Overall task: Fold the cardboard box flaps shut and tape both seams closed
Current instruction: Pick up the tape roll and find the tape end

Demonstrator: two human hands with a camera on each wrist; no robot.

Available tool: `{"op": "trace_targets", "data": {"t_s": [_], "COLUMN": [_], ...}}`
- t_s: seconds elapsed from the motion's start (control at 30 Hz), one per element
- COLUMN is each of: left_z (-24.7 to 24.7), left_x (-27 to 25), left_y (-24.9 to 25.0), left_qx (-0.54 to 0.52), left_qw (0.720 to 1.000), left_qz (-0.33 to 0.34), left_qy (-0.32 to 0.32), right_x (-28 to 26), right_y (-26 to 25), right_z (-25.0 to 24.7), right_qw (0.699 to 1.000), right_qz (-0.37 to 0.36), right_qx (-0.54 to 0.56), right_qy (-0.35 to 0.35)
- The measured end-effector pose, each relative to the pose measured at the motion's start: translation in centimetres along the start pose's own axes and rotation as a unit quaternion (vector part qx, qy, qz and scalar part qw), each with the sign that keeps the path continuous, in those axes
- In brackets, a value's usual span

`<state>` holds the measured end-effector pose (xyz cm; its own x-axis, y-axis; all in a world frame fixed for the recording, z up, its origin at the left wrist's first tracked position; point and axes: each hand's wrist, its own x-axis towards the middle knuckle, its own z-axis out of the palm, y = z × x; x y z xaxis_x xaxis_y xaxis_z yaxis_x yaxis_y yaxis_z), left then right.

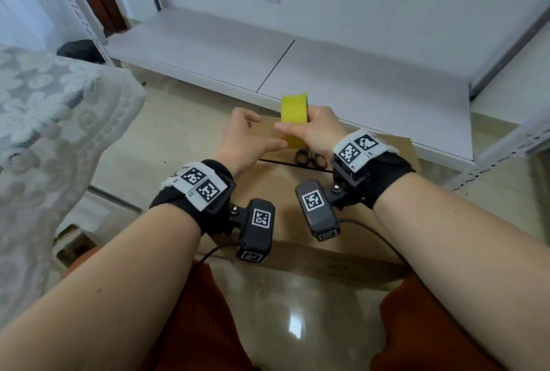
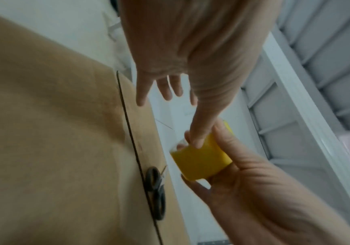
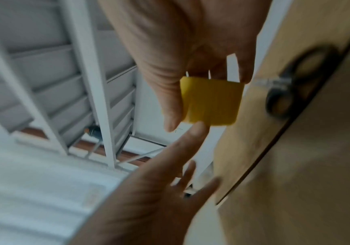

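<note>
Head view. The right hand (image 1: 320,129) is closed around a yellow tape roll (image 1: 294,111), held upright above the far edge of the cardboard box (image 1: 297,192). The left hand (image 1: 247,138) sits just beside it, its thumb extended to the lower edge of the roll and the remaining fingers loosely bent, gripping nothing. The box lies on the floor (image 1: 166,132) in front of the person, flaps folded down flat, with a dark seam line running across the top. A pair of black-handled scissors (image 1: 309,157) rests on the box top at the seam, under the right hand. A white shelf (image 1: 268,52) stands behind the box; a lace cloth (image 1: 53,108) hangs at the left.

Left wrist view. The left hand (image 2: 190,49) is spread, fingers straight; its thumb tip touches the tape roll (image 2: 201,160). The right hand (image 2: 253,182) pinches the roll between thumb and fingers. The box (image 2: 54,132) top is plain brown, and no tape shows on the visible stretch of seam. The scissors (image 2: 155,192) lie along that seam.

Right wrist view. Blurred. The right hand (image 3: 180,58) grips the tape roll (image 3: 211,102) from above. The left hand (image 3: 159,182) is spread below, one fingertip at the roll's lower edge. The box (image 3: 295,165) and scissors (image 3: 291,82) are at the right.
</note>
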<state>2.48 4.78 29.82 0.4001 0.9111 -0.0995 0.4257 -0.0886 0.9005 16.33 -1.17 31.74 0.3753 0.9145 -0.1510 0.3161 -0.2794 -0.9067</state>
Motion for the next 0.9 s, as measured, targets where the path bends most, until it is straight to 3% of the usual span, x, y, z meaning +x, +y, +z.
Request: {"op": "trace_targets", "data": {"t_s": [0.07,0.13,0.2,0.27,0.4,0.5,0.6,0.67,0.77,0.9], "left_z": [-0.2,-0.2,0.0,0.3,-0.1,-0.4,-0.5,-0.8,-1.6,-1.9], "left_x": [0.2,0.1,-0.4,-0.8,-0.7,-0.6,-0.7,-0.7,-1.0,-1.0], "left_y": [-0.2,-0.2,-0.3,-0.7,-0.9,-0.3,-0.1,-0.1,0.3,0.7], "left_qx": [0.074,0.139,0.175,0.186,0.206,0.195,0.181,0.159,0.036,-0.137], "left_qw": [0.993,0.969,0.949,0.945,0.958,0.967,0.971,0.971,0.967,0.949], "left_qz": [0.097,0.19,0.229,0.215,0.174,0.143,0.104,0.065,0.002,-0.069], "left_qy": [-0.006,-0.068,-0.129,-0.161,-0.094,-0.085,-0.113,-0.163,-0.251,-0.275], "right_x": [-0.4,-0.7,-1.0,-1.4,-1.8,-1.5,-1.6,-1.7,-1.6,-1.6], "right_y": [-0.1,-0.1,-0.2,-0.5,-0.8,-0.9,-0.7,-0.8,-0.4,-0.2], "right_z": [-0.2,0.0,0.1,0.0,-0.9,-1.1,-1.3,-1.6,-2.2,-2.9], "right_qw": [0.996,0.986,0.978,0.979,0.981,0.982,0.977,0.977,0.974,0.968], "right_qz": [-0.002,-0.012,-0.019,0.0,0.039,0.051,0.067,0.062,0.072,0.068], "right_qx": [-0.045,-0.08,-0.115,-0.102,-0.057,-0.034,0.033,0.023,0.036,0.071], "right_qy": [-0.073,-0.146,-0.172,-0.177,-0.179,-0.178,-0.197,-0.202,-0.211,-0.23]}}
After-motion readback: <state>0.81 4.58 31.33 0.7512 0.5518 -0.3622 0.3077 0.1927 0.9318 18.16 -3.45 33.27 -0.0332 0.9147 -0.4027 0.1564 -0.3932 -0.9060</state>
